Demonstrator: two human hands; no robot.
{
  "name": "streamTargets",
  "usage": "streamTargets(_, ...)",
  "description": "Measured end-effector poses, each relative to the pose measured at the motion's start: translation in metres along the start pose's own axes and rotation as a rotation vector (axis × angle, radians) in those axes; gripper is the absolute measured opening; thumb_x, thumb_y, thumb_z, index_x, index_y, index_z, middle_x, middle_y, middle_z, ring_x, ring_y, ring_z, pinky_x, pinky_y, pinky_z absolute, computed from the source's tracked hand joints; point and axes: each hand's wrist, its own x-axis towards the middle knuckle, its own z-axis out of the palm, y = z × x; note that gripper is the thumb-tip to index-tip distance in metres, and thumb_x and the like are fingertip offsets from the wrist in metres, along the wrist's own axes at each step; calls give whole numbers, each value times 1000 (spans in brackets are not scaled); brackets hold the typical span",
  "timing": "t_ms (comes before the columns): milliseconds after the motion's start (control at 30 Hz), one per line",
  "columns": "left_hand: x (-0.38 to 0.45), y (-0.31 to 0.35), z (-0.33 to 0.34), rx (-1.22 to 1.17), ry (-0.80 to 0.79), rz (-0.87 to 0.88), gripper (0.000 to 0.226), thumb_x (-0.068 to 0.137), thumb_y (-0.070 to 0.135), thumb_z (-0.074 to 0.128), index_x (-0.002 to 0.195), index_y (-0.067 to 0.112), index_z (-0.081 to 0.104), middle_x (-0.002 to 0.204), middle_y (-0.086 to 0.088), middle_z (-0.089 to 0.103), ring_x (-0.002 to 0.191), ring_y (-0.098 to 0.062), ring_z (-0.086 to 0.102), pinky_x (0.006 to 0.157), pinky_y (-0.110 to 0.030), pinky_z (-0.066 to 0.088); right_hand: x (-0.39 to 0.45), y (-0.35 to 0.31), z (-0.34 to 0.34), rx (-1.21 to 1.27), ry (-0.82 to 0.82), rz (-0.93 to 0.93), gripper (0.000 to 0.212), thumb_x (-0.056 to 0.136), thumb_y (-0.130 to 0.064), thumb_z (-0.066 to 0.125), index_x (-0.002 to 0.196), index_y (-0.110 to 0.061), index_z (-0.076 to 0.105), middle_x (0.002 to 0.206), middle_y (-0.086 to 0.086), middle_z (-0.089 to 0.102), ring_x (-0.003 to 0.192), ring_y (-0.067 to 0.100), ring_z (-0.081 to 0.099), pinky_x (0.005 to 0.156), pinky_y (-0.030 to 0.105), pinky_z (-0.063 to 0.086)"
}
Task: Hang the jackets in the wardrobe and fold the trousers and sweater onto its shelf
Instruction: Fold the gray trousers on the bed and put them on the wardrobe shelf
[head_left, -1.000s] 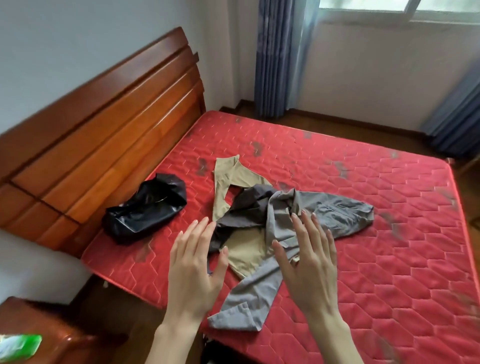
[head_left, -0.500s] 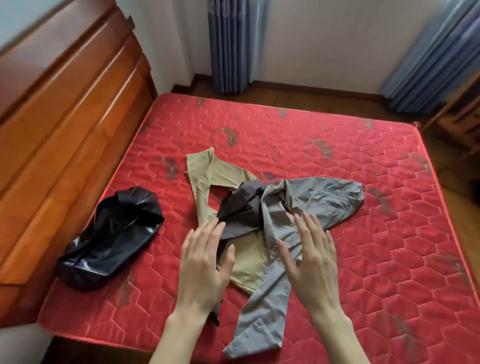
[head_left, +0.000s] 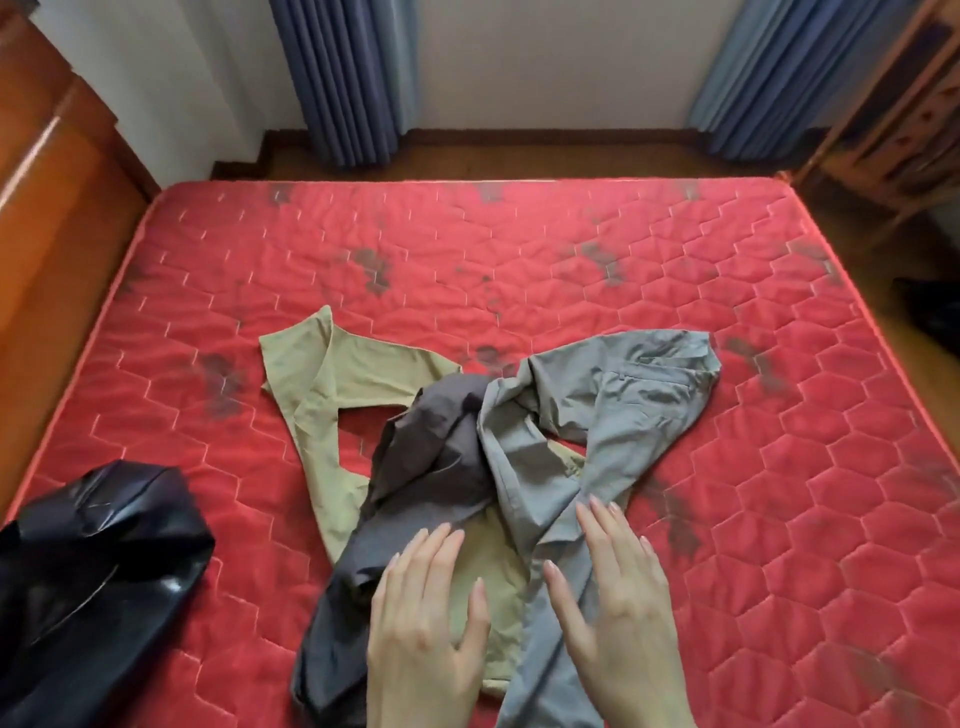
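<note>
While three pairs of trousers lie tangled on the red mattress (head_left: 571, 270), both hands reach over them with straight fingers, holding nothing. The left hand (head_left: 423, 639) is at about six o'clock in the view, fingers close together and the thumb spread out, above the khaki trousers (head_left: 332, 395), whose legs run out toward ten o'clock. The right hand (head_left: 618, 613) is just beside it toward five o'clock, fingers slightly apart, over a leg of the light grey trousers (head_left: 613, 415), whose waist lies toward two o'clock. Whether either palm touches the cloth cannot be told. Dark grey trousers (head_left: 436, 467) cross the khaki pair at the middle of the heap. A shiny black jacket (head_left: 93, 571) lies crumpled at eight o'clock, well apart from the trousers.
</note>
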Motion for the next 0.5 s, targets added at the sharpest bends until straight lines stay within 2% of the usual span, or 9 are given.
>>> streamTargets(133, -7, -31, 91, 31, -62, -21, 43, 92, 39, 54, 122, 16, 75, 125, 4, 73, 117, -18, 68, 97, -36, 48, 13, 57, 61, 14, -63, 114, 57, 98, -36, 72, 149, -17, 55, 157, -1, 49, 149, 18, 42, 122, 35, 27)
streamTargets(200, -9, -46, 133, 60, -146, -25, 44, 91, 42, 53, 120, 16, 75, 119, 3, 73, 111, -21, 71, 95, -36, 49, 14, 85, 89, 17, -110, 179, 63, 96, -34, 74, 152, -18, 50, 160, -3, 45, 151, 16, 38, 124, 39, 28)
streamTargets(300, -3, -59, 191, 97, -285, -71, 45, 91, 45, 52, 116, 14, 75, 110, 0, 74, 101, -25, 71, 85, -40, 57, 15, 126, 125, 5, -127, 212, 65, 94, -33, 77, 151, -16, 52, 158, 0, 49, 148, 19, 43, 120, 41, 35)
streamTargets(367, 5, -64, 225, 109, -389, -185, 40, 97, 41, 57, 120, 12, 72, 111, -2, 74, 103, -28, 69, 84, -43, 57, 14, 152, 145, 4, -150, 233, 64, 95, -36, 75, 152, -17, 52, 158, 0, 49, 148, 18, 44, 118, 36, 34)
streamTargets(433, 16, -66, 256, 111, -488, -392, 42, 100, 45, 58, 128, 14, 65, 119, -3, 70, 112, -29, 64, 88, -43, 53, 12, 176, 160, 9, -205, 281, 64, 100, -42, 65, 157, -21, 43, 163, -5, 41, 152, 12, 35, 121, 27, 26)
streamTargets(467, 21, -67, 270, 72, -505, -506, 39, 101, 46, 57, 122, 15, 63, 114, -3, 69, 112, -31, 62, 86, -42, 50, 10, 187, 166, 21, -225, 305, 64, 102, -44, 61, 158, -22, 39, 164, -6, 38, 153, 9, 31, 121, 24, 24)
streamTargets(500, 25, -67, 281, -24, -479, -612, 30, 101, 43, 58, 108, 13, 62, 102, -3, 68, 103, -34, 61, 79, -40, 46, 8, 196, 170, 38, -236, 331, 65, 102, -45, 59, 159, -23, 37, 164, -7, 36, 154, 8, 30, 121, 23, 23)
